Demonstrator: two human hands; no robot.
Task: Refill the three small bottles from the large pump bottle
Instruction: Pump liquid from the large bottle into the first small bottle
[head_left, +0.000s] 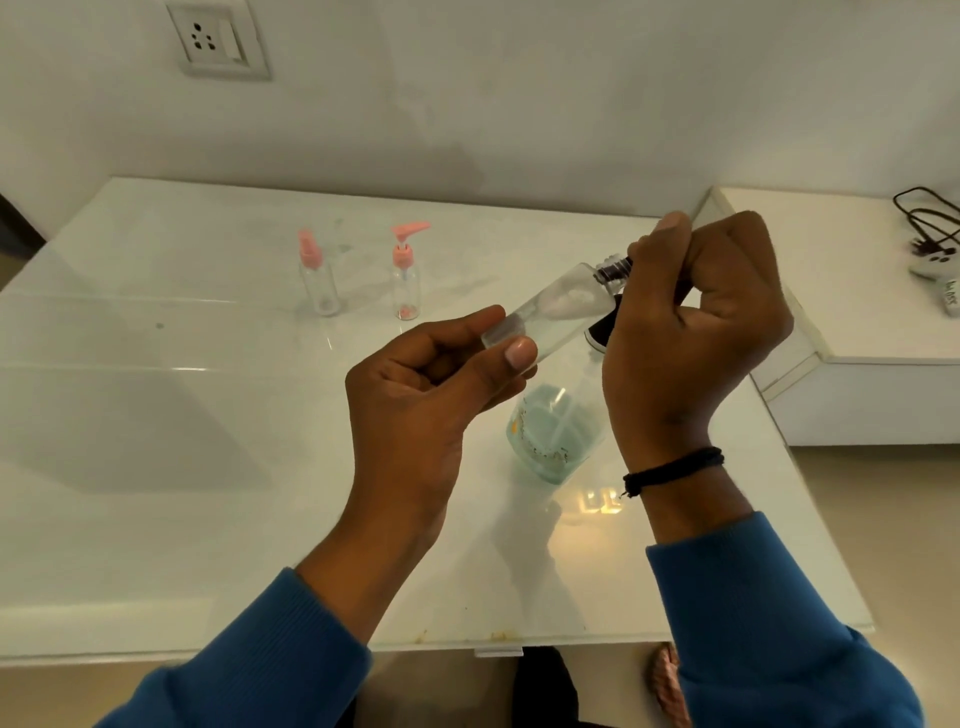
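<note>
A small clear bottle (561, 306) is tilted in the air, its base pinched by my left hand (431, 384) and its neck pointing up to the right. My right hand (691, 322) is closed around the dark cap (615, 267) at that neck. Below the hands stands the large bottle (553, 431) with pale blue-green liquid; its black pump top (602, 327) is mostly hidden behind my right hand. Two more small clear bottles stand farther back: one with a pink spray cap (318, 278), one with a pink pump (406, 273).
The white glossy table (208, 415) ends at a near edge above my knees. A lower white shelf (857, 291) at the right carries black cables (930, 218) and a white plug strip. A wall socket (218, 39) sits high on the back wall.
</note>
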